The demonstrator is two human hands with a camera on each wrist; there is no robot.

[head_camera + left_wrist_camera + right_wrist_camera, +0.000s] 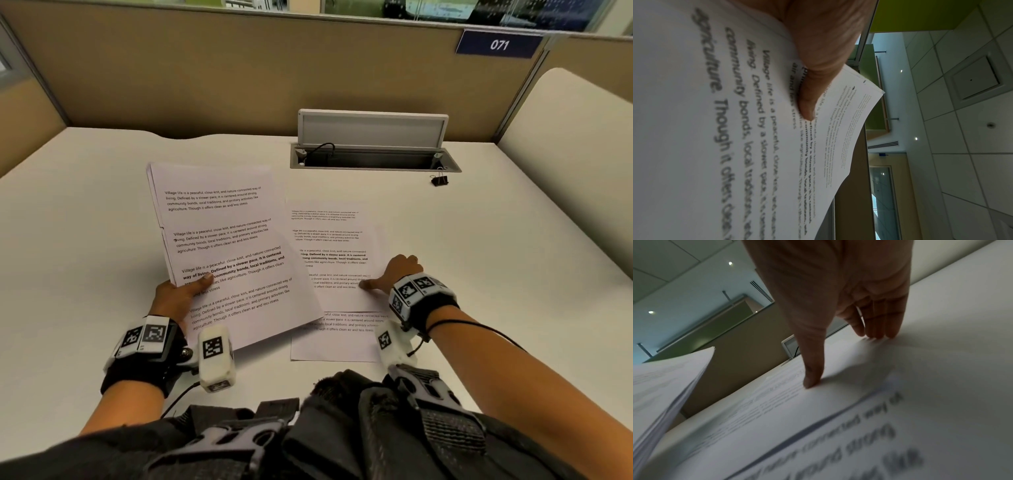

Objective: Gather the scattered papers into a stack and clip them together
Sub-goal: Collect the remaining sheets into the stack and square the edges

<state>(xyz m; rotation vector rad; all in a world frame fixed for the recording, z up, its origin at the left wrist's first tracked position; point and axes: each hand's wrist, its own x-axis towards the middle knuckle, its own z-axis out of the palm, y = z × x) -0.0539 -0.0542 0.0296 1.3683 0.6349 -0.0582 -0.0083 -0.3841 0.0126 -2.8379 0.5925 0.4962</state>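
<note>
My left hand (185,291) grips a stack of printed papers (226,246) by its left edge, thumb on top, and holds it tilted above the desk. In the left wrist view the thumb (818,73) presses on the top sheet of the stack (694,129). Two more printed sheets (339,240) lie flat and overlapping on the desk to the right. My right hand (390,272) rests on them, with its thumb (812,378) and straight fingertips (877,332) touching the upper sheet (838,410). A black binder clip (439,180) sits alone at the back right.
An open cable tray (373,161) with its lid raised is set into the white desk (85,222) behind the papers. Beige partition walls close off the back and sides. A blue plate marked 071 (498,44) hangs on the back partition.
</note>
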